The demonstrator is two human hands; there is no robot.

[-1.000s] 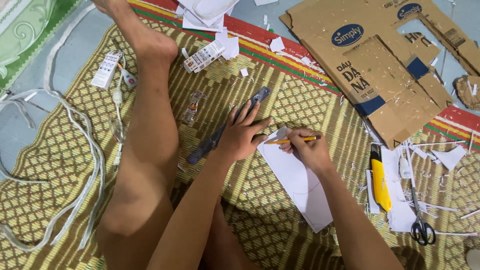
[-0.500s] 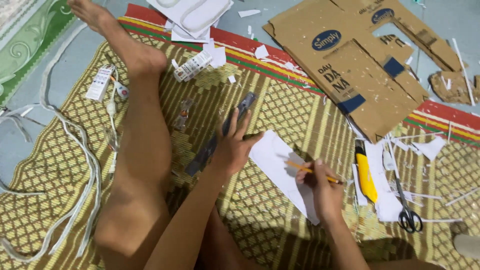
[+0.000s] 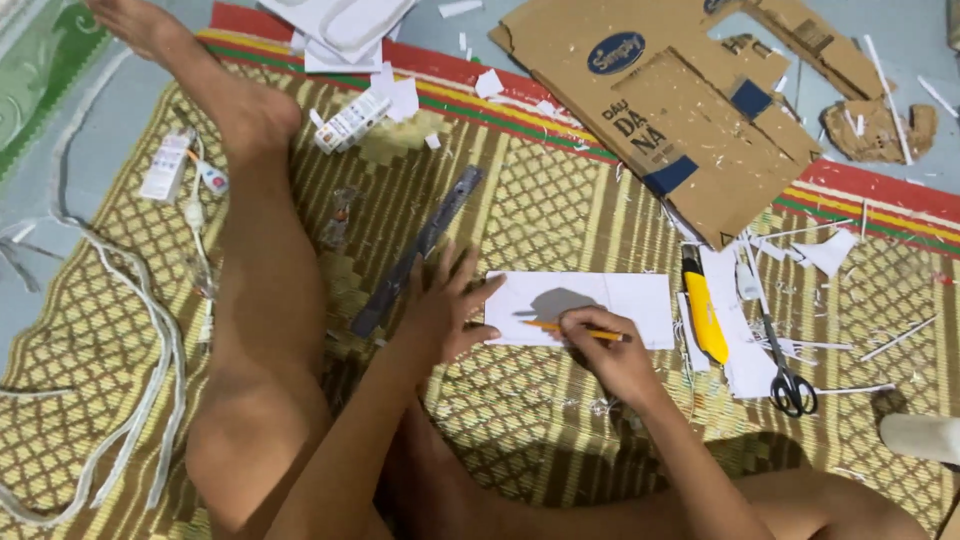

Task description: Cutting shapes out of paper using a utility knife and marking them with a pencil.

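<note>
Marking step, I'd say: my right hand is closed around an orange pencil, tip on the white paper sheet. Sheet lies flat on the woven mat. My left hand is open, fingers spread, pinning the sheet's left edge. Metal ruler sits just left of the sheet, unused; a straight line likely needs it on the paper. Yellow utility knife just right of the sheet.

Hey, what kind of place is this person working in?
Probably the floor of a home, used as a makeshift craft spot. The person sits on a woven mat, with cut-up cardboard, scissors and paper scraps around. The right hand holds a pencil on a white sheet.
</note>
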